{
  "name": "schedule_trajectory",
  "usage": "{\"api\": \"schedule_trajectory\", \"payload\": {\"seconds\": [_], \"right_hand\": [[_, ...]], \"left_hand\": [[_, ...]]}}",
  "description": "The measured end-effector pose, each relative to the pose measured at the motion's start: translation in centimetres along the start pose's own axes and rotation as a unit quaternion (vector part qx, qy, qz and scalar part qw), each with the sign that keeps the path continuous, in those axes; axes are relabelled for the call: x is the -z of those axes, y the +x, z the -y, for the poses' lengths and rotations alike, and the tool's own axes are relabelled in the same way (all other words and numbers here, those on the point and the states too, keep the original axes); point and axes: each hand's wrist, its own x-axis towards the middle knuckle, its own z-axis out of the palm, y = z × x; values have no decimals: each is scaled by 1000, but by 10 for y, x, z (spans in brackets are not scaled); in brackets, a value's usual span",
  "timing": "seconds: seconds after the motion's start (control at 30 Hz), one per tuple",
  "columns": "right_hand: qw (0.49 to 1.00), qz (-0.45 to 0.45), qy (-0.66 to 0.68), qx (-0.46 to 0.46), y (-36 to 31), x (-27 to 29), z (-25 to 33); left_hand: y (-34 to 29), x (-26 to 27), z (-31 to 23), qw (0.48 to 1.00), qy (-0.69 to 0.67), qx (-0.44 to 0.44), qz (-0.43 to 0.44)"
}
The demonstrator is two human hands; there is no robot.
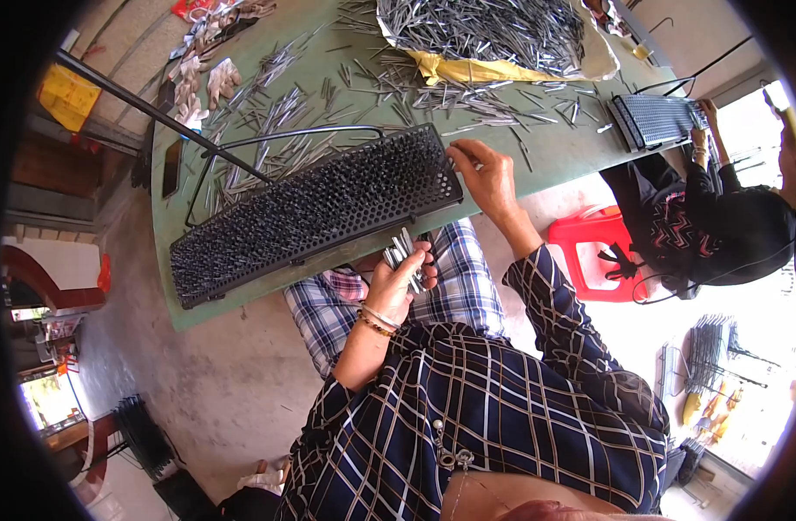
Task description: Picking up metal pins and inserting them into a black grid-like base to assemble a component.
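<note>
A long black rack (302,213) full of round holes lies tilted across the near edge of the green table. Thin dark pieces stand packed in most of its holes; bare holes show toward its right end. Below the rack, my left hand (398,282) is closed around a bundle of slim grey metal strips (401,252). My right hand (485,174) is at the rack's right end, thumb and fingers pinched together by its edge. Whatever sits between those fingertips is too small to make out.
Loose metal strips (285,113) lie scattered over the green table (328,65). At the back, a yellow-white sack (467,68) holds a heap of them. Work gloves (223,80) lie at the far left. To the right, a co-worker (702,217) handles another rack (654,120) near a red stool (589,247).
</note>
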Motion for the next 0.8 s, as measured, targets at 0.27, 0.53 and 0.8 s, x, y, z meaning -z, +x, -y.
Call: {"api": "schedule_trajectory", "payload": {"seconds": [0.27, 0.53, 0.8], "right_hand": [[996, 7, -59, 61, -12, -7, -6], [992, 34, -73, 94, -13, -8, -1], [969, -8, -168, 180, -12, -9, -3]], "left_hand": [[-1, 0, -1, 1000, -4, 7, -2], [-2, -1, 0, 1000, 15, 12, 1], [-4, -6, 2, 998, 51, 18, 21]]}}
